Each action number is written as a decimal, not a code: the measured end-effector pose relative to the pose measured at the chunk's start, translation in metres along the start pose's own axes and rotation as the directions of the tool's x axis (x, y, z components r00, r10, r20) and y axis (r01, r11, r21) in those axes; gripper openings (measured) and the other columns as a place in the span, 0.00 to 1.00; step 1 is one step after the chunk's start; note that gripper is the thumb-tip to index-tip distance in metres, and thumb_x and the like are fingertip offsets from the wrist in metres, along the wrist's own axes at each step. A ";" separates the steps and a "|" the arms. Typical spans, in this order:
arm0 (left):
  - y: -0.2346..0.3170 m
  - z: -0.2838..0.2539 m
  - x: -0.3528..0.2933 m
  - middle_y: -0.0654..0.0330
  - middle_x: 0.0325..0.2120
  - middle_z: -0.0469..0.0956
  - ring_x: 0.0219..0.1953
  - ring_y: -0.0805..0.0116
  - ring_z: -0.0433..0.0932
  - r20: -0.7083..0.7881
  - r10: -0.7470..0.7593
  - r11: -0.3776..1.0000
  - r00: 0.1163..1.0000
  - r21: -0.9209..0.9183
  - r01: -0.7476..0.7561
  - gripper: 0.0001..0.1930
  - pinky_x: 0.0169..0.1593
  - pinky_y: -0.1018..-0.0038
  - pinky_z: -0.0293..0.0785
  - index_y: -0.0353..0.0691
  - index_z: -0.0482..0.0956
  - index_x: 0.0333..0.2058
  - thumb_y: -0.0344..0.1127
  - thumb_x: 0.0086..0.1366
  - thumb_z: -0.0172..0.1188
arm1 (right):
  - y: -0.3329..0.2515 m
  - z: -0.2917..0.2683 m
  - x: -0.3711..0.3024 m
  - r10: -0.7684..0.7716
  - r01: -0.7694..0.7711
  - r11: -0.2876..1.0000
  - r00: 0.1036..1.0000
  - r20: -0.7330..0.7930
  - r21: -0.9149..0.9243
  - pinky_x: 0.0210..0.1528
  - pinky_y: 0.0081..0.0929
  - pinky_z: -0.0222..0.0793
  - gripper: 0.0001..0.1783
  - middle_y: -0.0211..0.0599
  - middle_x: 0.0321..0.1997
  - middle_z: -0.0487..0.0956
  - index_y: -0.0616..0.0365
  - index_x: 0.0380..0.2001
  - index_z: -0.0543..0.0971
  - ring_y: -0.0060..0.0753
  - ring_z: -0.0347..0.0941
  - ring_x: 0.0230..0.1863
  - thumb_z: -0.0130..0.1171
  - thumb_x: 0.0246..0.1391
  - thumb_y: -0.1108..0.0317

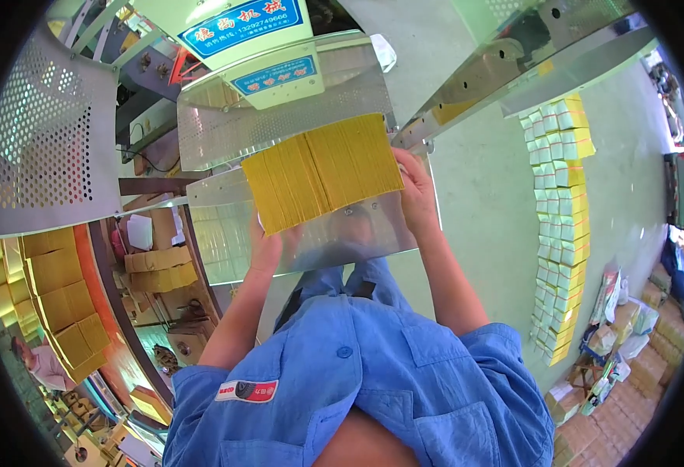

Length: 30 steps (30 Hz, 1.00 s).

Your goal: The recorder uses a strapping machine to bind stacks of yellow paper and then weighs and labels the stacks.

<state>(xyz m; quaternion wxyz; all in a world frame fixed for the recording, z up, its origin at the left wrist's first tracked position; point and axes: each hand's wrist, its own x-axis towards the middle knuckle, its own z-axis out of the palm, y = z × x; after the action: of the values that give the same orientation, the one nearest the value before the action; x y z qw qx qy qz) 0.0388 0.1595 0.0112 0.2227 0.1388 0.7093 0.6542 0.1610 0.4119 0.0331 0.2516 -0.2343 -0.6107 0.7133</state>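
While your left hand (265, 247) and right hand (418, 193), curled closed, clasp opposite ends of the yellow stack (351, 165) over the metal plate (221, 233), presumably keeping its layers together, bundles (564, 204) line the floor (482, 257) beyond.

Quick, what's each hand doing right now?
Left hand: holding the left end of the yellow paper stack.
Right hand: holding the right end of that same stack.
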 end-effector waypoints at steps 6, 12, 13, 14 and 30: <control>-0.005 0.031 0.016 0.60 0.44 0.77 0.45 0.71 0.75 -0.020 0.057 0.976 0.998 0.213 -0.051 0.16 0.45 0.75 0.72 0.37 0.72 0.50 0.38 0.68 0.53 | -0.008 -0.032 -0.004 0.003 -0.027 0.997 0.943 -0.333 -0.068 0.47 0.22 0.67 0.09 0.34 0.39 0.76 0.65 0.40 0.76 0.25 0.72 0.40 0.49 0.58 0.78; 0.029 0.022 0.016 0.61 0.51 0.72 0.51 0.71 0.72 0.111 -0.140 0.987 0.984 -0.060 0.147 0.19 0.49 0.74 0.70 0.40 0.67 0.58 0.36 0.71 0.51 | -0.125 0.002 -0.024 -0.499 0.512 0.647 0.845 0.195 -0.564 0.59 0.35 0.64 0.22 0.45 0.53 0.75 0.61 0.51 0.73 0.44 0.70 0.56 0.56 0.50 0.77; 0.028 0.018 0.015 0.61 0.51 0.72 0.51 0.71 0.72 0.092 -0.140 0.988 0.986 -0.060 0.146 0.19 0.49 0.74 0.70 0.40 0.67 0.58 0.36 0.71 0.51 | -0.148 0.032 -0.021 -0.451 0.570 0.525 0.816 0.362 -0.632 0.63 0.42 0.58 0.28 0.44 0.59 0.70 0.60 0.56 0.70 0.45 0.64 0.62 0.59 0.48 0.73; 0.028 0.018 0.018 0.61 0.54 0.69 0.53 0.71 0.70 0.094 -0.051 0.985 0.994 -0.158 0.065 0.21 0.52 0.73 0.69 0.41 0.64 0.61 0.35 0.71 0.49 | -0.159 0.058 -0.013 -0.379 0.640 0.389 0.767 0.518 -0.662 0.68 0.48 0.51 0.34 0.44 0.65 0.66 0.58 0.60 0.67 0.47 0.58 0.68 0.62 0.47 0.68; -0.028 0.027 0.017 0.55 0.65 0.60 0.66 0.63 0.58 0.006 0.109 0.962 0.994 -0.253 -0.104 0.25 0.66 0.70 0.53 0.41 0.56 0.66 0.30 0.71 0.44 | -0.088 0.094 0.036 -0.071 0.665 0.153 0.745 0.663 -0.731 0.69 0.55 0.42 0.38 0.39 0.69 0.60 0.57 0.63 0.62 0.43 0.52 0.71 0.57 0.54 0.49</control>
<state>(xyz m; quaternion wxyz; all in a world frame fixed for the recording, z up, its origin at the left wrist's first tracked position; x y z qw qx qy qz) 0.0403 0.1878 -0.0202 0.2103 0.1540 0.6096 0.7487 0.0795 0.3757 0.1326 0.0715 0.0154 -0.9874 0.1400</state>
